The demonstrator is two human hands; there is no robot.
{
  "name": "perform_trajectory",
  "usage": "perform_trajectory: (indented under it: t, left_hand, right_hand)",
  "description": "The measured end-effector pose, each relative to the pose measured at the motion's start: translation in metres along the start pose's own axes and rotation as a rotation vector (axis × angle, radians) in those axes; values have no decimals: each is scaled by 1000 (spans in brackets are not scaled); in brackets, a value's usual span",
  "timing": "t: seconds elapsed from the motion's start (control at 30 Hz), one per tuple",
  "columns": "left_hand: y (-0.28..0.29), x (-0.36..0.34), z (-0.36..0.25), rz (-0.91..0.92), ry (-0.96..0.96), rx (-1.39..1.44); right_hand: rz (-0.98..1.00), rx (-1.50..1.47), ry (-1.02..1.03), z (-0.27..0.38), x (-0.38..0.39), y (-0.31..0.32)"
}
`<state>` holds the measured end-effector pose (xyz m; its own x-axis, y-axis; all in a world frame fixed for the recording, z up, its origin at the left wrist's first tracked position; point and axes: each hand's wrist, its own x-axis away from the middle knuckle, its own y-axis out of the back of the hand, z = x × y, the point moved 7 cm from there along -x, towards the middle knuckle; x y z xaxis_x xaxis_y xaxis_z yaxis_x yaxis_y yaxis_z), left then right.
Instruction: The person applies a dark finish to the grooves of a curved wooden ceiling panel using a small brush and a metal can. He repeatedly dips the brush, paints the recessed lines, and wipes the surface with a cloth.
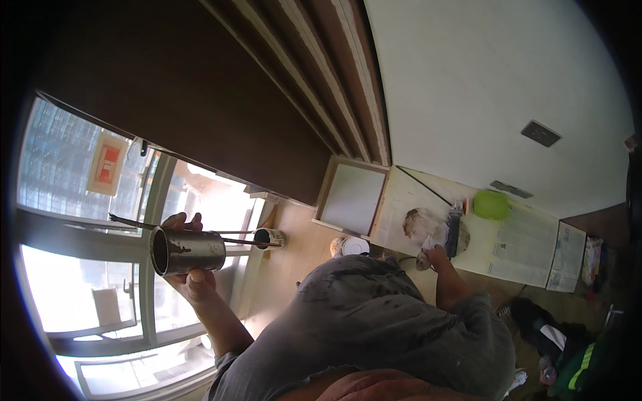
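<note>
My left hand [195, 284] is wrapped round an open metal can [200, 252] tipped on its side, its mouth facing left and brown streaks by the rim. Against the can the same hand also holds a thin brush [137, 223], its dark tip sticking out to the left and its brown handle to the right. Low at my right side, my right hand [438, 258] is closed at the edge of a white crumpled rag [436, 232] with brown stains. Its fingers are small in view. Beside the rag lies a dark, long-shaped tool or box [454, 234].
A green container [491, 204] and newspaper sheets [521, 250] lie on the pale covered surface at right. A white-lidded tub [355, 246] and another can [270, 238] stand on the wooden floor. Brown slatted panels [314, 73] rise ahead; glazed windows [80, 281] are at left.
</note>
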<state>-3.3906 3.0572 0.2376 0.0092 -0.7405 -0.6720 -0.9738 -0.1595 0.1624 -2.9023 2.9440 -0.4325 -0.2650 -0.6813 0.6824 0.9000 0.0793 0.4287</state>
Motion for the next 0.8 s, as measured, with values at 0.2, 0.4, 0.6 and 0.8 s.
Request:
perform_trajectory:
  t: [0.2, 0.4, 0.6, 0.8]
  left_hand:
    - [19, -5, 41, 62, 90, 41]
    - [38, -23, 98, 173, 184, -5]
    - [32, -63, 183, 667, -429, 258]
    - [-20, -58, 206, 1034, -220, 520]
  right_hand:
    - [-116, -34, -63, -8, -10, 11]
    - [-445, -97, -190, 27, 53, 10]
    - [-449, -453, -391, 23, 102, -86]
    - [-665, -378, -402, 37, 200, -180]
